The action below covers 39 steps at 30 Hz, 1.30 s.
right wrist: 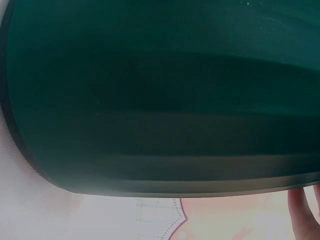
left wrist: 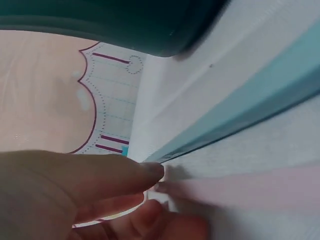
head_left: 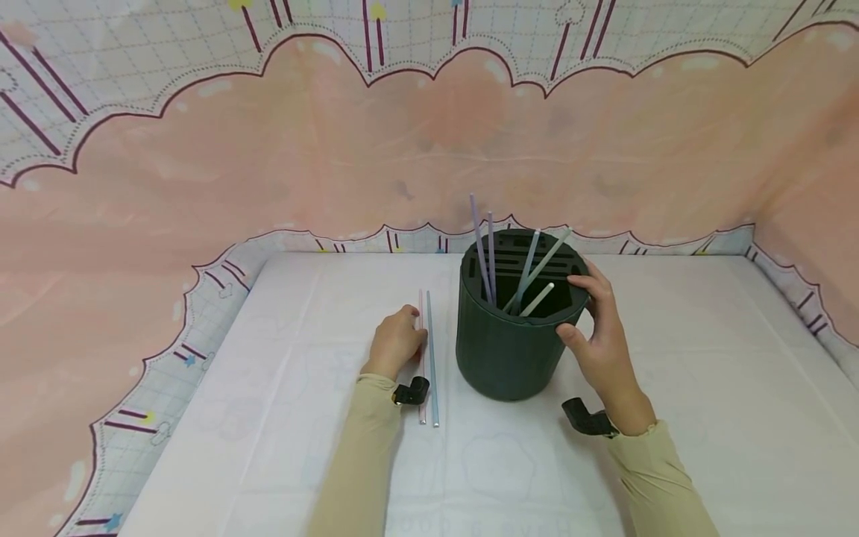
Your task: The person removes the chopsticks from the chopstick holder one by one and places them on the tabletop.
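My left hand is at a thin pink straw lying on the white table, its thumb and fingers pinching it. In the left wrist view the thumb and curled fingers meet at the pink straw. Close beside it on the right lies a light blue straw, roughly parallel. My right hand grips the rim of a dark green round utensil holder, thumb in front and fingers behind. Two purple straws, a blue one and two pale green ones stand in its front opening.
Slots cross the back part of the holder's top. White cloth covers the table. A peach patterned curtain hangs behind and along the sides. Each wrist wears a black camera, such as the left wrist camera.
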Each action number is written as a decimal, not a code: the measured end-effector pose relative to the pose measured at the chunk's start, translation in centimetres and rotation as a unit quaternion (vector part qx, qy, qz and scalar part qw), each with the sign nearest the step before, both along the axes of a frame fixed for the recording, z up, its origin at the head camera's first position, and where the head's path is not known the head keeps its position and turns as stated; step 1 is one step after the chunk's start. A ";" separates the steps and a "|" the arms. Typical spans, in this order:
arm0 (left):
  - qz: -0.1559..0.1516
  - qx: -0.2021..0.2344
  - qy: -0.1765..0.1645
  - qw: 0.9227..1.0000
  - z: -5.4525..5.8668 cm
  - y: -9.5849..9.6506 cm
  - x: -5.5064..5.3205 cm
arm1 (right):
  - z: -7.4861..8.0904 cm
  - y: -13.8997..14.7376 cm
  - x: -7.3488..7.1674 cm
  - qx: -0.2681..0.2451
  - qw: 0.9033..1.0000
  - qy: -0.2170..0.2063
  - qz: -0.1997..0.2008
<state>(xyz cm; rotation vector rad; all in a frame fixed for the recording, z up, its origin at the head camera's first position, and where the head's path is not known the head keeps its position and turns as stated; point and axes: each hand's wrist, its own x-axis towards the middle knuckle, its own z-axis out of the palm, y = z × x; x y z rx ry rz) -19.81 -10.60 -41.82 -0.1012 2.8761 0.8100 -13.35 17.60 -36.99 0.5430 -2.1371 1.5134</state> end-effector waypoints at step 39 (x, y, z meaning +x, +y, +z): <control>-0.137 0.312 0.272 0.900 11.0 6.2 5.3 | 0.0 0.0 -0.2 0.007 1.000 -0.001 -0.007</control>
